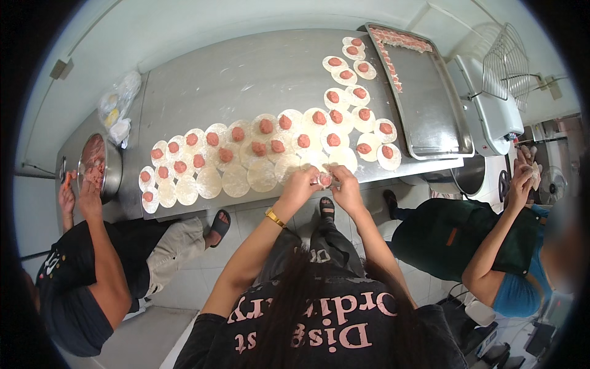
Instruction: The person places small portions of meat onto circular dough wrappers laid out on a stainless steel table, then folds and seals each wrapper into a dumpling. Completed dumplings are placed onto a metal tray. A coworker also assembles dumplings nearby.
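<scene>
At the near edge of the steel table, my left hand (299, 186) and my right hand (345, 187) face each other. Between them is a dumpling (325, 180), its round wrapper pinched at both sides while pink meat filling shows in the middle. Rows of floured round wrappers lie just beyond my hands, many topped with a ball of pink filling (303, 141). Left of my left hand, several bare wrappers (235, 181) line the near edge. Another bare wrapper (343, 160) lies right by my right hand. My fingertips partly cover the dumpling's edges.
A large metal tray (430, 104) at the right holds finished dumplings (402, 40) along two sides. On the left, a co-worker's hands are at a steel bowl (103, 166) of meat, near a plastic bag (121, 111). Another co-worker stands right, hands raised near a white appliance (482, 111).
</scene>
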